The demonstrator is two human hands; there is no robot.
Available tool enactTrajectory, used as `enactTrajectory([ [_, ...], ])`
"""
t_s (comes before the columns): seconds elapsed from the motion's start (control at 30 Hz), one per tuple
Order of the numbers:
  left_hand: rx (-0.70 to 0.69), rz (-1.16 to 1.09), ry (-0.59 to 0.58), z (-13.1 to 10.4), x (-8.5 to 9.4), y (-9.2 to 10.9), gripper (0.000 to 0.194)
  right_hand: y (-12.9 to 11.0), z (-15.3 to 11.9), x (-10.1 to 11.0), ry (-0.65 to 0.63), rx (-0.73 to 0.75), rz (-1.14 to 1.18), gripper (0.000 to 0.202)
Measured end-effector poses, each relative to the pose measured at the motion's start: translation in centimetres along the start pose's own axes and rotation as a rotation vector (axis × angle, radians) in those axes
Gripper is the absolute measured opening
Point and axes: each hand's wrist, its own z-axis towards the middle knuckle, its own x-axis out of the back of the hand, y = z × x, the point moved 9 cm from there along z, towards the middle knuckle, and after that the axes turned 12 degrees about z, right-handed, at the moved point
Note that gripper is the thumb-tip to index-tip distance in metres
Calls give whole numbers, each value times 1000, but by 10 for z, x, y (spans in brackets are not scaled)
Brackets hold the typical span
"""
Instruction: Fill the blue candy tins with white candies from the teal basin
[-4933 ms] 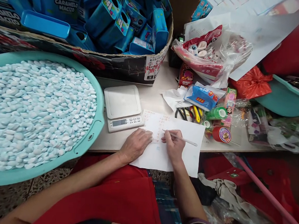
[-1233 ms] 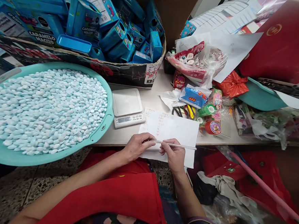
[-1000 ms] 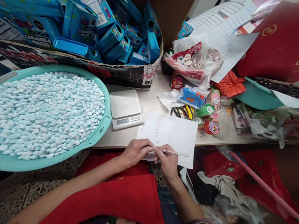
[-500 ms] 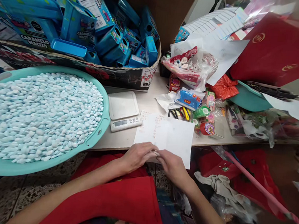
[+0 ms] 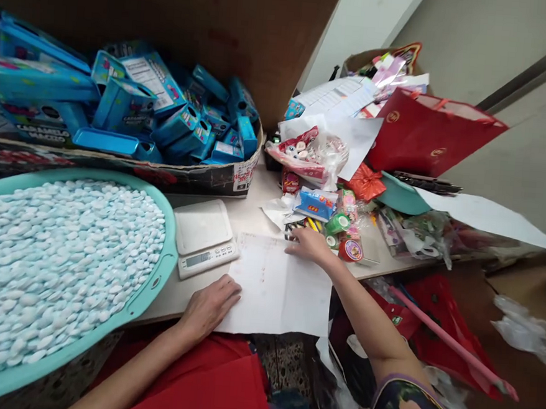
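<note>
My left hand [image 5: 212,305] rests at the left edge of a white sheet of paper [image 5: 304,300] with reddish handwriting, fingers loosely bent and nothing visible in them. Beyond the paper my right hand [image 5: 311,244] reaches out, thumb and fingers apart, its fingertips at the black handles of what look like scissors [image 5: 294,228]. Whether they touch, I cannot tell. Beside those fingers lie a yellow-handled tool [image 5: 313,224], a green tape roll [image 5: 338,223] and a red round container [image 5: 351,250]. A white digital scale [image 5: 205,231] stands left of the paper.
A turquoise basin [image 5: 169,253] full of pale blue candies takes up the left. Behind it is a cardboard box [image 5: 200,177] of blue packages. Plastic bags [image 5: 334,162], a blue packet [image 5: 317,202] and a red gift bag [image 5: 428,131] crowd the right.
My hands were together at the paper's near edge. They have parted: the right moved forward to the scissors, the left went left onto the paper's edge. The camera view has shifted.
</note>
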Motion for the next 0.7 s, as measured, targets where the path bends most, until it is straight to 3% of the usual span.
enactTrajectory([
  [0.1, -35, -91, 168, -4, 10, -1, 22, -10, -15, 11, -47, 96, 14, 13],
  [0.2, -82, -196, 350, -12, 22, -3, 21, -3, -40, 36, -45, 153, 45, 11],
  [0.33, -132, -190, 456, -16, 28, -4, 17, 39, -75, 112, 130, 156, 308, 22],
  [0.47, -122, -129, 476, -10, 25, -6, 16, 119, -80, 210, 456, -100, 564, 31],
  [0.57, -108, -110, 472, -7, 23, -7, 16, 166, -64, 276, 746, -285, 450, 25],
  [0.63, -101, -113, 468, -7, 22, -7, 16, 184, -41, 301, 819, -415, 274, 23],
  [0.7, -99, -118, 469, -7, 21, -8, 16, 194, -14, 311, 816, -547, 91, 26],
])
